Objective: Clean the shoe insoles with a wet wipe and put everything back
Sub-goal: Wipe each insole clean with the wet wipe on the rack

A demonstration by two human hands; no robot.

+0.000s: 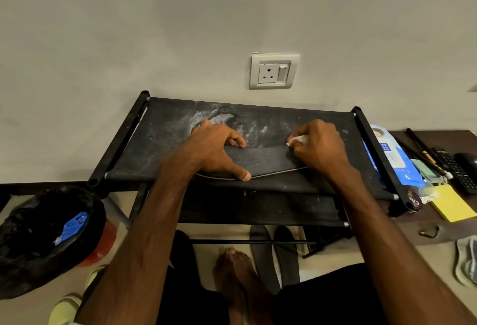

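A dark insole (265, 160) with a pale edge lies flat on the top shelf of a black fabric shoe rack (165, 131). My left hand (219, 151) presses down on its left end, thumb on the front edge. At the insole's right end, my right hand (320, 149) is closed on a bunched white wet wipe (296, 140). Two more dark insoles (273, 255) lie on the floor under the rack. A blue wet wipe pack (392, 159) rests just right of the rack.
A bin lined with a black bag (44, 237) stands at the left, a blue scrap inside. At the right lie a yellow sticky pad (454, 203), a remote (454, 169) and pens. A wall socket (273, 71) is above. My bare foot (237, 265) and yellow-green slippers (67, 306) are below.
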